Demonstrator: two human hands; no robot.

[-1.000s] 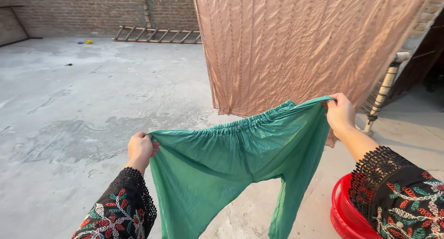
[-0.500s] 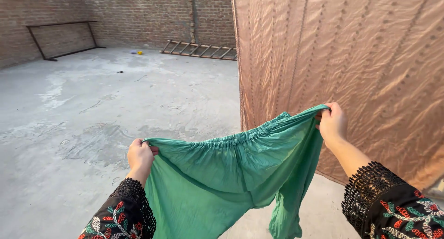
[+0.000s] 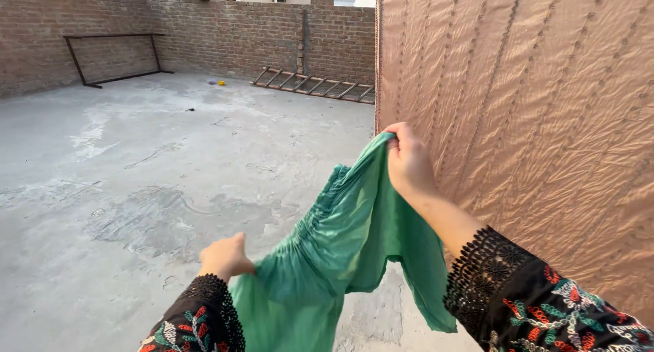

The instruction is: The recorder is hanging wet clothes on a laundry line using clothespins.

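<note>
Green trousers (image 3: 340,250) with a gathered waistband hang between my two hands. My right hand (image 3: 407,163) grips one end of the waistband, raised close to a hanging tan cloth (image 3: 531,120). Lower down, my left hand (image 3: 225,257) holds the other end of the waistband. The trouser legs droop down out of view. Both my sleeves are black with lace cuffs and coloured embroidery.
A grey concrete rooftop floor (image 3: 136,175) spreads out to the left. Brick walls (image 3: 238,32) enclose it. A wooden ladder (image 3: 313,86) lies flat by the far wall, and a dark metal frame (image 3: 112,59) leans on the left wall.
My right hand has risen with its end of the waistband toward the tan cloth. My left hand has dropped lower, so the waistband now slants steeply. The view has swung up and left.
</note>
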